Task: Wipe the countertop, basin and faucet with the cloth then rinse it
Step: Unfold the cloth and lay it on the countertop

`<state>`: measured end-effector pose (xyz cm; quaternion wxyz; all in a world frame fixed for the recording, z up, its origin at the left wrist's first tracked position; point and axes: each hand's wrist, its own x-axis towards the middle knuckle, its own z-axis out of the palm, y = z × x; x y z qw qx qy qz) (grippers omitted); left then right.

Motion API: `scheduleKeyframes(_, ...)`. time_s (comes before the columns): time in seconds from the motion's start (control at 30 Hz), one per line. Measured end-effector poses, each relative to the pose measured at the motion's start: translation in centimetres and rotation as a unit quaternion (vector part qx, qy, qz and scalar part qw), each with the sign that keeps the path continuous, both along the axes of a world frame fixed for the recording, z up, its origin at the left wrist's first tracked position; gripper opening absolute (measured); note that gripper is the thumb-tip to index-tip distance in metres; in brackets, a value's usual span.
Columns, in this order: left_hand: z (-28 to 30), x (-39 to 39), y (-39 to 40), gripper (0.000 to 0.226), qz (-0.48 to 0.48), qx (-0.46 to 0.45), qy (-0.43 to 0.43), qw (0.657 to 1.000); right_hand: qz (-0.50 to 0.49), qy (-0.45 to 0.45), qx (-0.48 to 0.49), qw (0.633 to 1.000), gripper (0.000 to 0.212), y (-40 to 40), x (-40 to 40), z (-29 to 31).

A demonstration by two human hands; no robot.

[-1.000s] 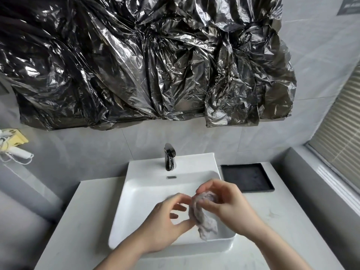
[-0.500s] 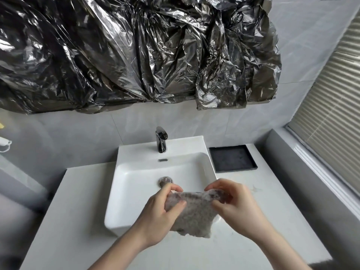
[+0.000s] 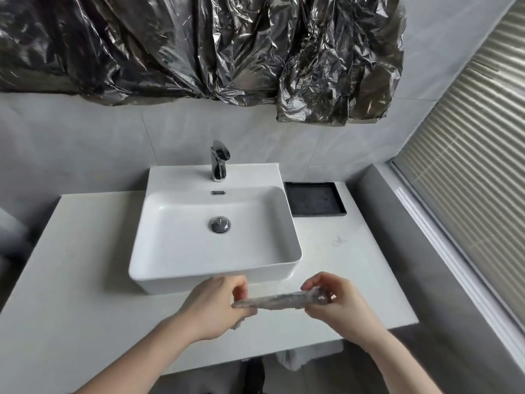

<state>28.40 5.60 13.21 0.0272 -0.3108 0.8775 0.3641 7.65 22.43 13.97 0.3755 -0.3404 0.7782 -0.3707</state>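
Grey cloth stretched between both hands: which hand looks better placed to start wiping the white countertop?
Probably the right hand: it pinches the grey cloth over open white countertop.

- Your grey fuzzy cloth point(image 3: 279, 300): stretched flat, edge-on, above the countertop in front of basin.
- White rectangular ceramic basin point(image 3: 176, 268): sits on white stone countertop point(image 3: 85, 265).
- Chrome faucet point(image 3: 218, 160): upright at basin's back rim.

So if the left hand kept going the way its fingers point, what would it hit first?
Probably the right hand: the left hand points along the stretched cloth toward it, though depth is hard to judge.
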Motion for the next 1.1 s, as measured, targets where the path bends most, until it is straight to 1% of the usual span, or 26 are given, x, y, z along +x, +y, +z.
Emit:
scheduleKeyframes(0.07,-1.3,-0.2,0.4,0.04,0.005,0.004,-0.012,1.0,-0.007,-0.004,0.014,1.0,0.014,1.2,-0.6,-1.2)
scheduleKeyframes(0.13,-2.6,-0.5,0.6,0.038,0.019,0.023,-0.011,0.999,-0.021,0.012,0.019,1.0,0.01,2.1,-1.5,-2.7)
scheduleKeyframes(0.23,-4.2,-1.5,0.8,0.023,0.026,0.033,-0.011,0.999,-0.026,0.021,0.03,0.999,0.016,2.8,-2.8,-4.2)
scheduleKeyframes(0.33,-4.9,-3.3,0.9,0.005,0.023,0.032,-0.006,0.999,-0.045,0.048,0.016,0.998,0.017,2.6,-4.7,-4.6)
scheduleKeyframes(0.4,-4.8,-5.0,0.7,0.008,0.041,0.016,0.023,0.999,-0.055,0.065,0.001,0.996,0.017,2.2,-6.7,-4.7)
scheduleKeyframes(0.47,-4.5,-7.0,0.8,0.018,0.06,-0.012,0.057,0.996,-0.061,0.077,-0.007,0.995,0.016,2.0,-9.1,-4.6)
scheduleKeyframes(0.57,-4.0,-10.1,1.7,0.026,0.082,-0.059,0.091,0.991,-0.062,0.107,-0.033,0.992,0.024,2.3,-12.9,-4.5)
scheduleKeyframes(0.63,-4.4,-12.0,2.7,0.025,0.082,-0.082,0.116,0.986,-0.066,0.126,-0.052,0.988,0.029,2.7,-15.4,-4.5)
scheduleKeyframes(0.73,-6.5,-14.6,4.5,0.017,0.096,-0.115,0.122,0.981,-0.049,0.157,-0.052,0.985,0.018,3.7,-19.0,-5.8)
scheduleKeyframes(0.8,-8.8,-16.1,6.0,0.014,0.097,-0.129,0.109,0.981,-0.021,0.173,-0.014,0.985,0.018,4.7,-21.0,-8.3)
scheduleKeyframes(0.87,-11.7,-17.5,8.0,0.015,0.078,-0.118,0.082,0.987,0.033,0.199,0.052,0.978,0.03,6.1,-22.4,-11.8)
scheduleKeyframes(0.93,-15.0,-18.3,10.1,0.02,0.059,-0.091,0.037,0.993,0.09,0.202,0.123,0.967,0.038,7.7,-23.4,-15.3)
scheduleKeyframes(1.03,-18.4,-18.8,12.9,0.037,0.007,-0.055,-0.023,0.998,0.154,0.182,0.195,0.951,0.034,10.0,-24.0,-18.9)
scheduleKeyframes(1.1,-19.6,-18.8,14.1,0.042,-0.016,-0.034,-0.043,0.998,0.152,0.163,0.207,0.953,0.033,11.2,-24.3,-20.5)
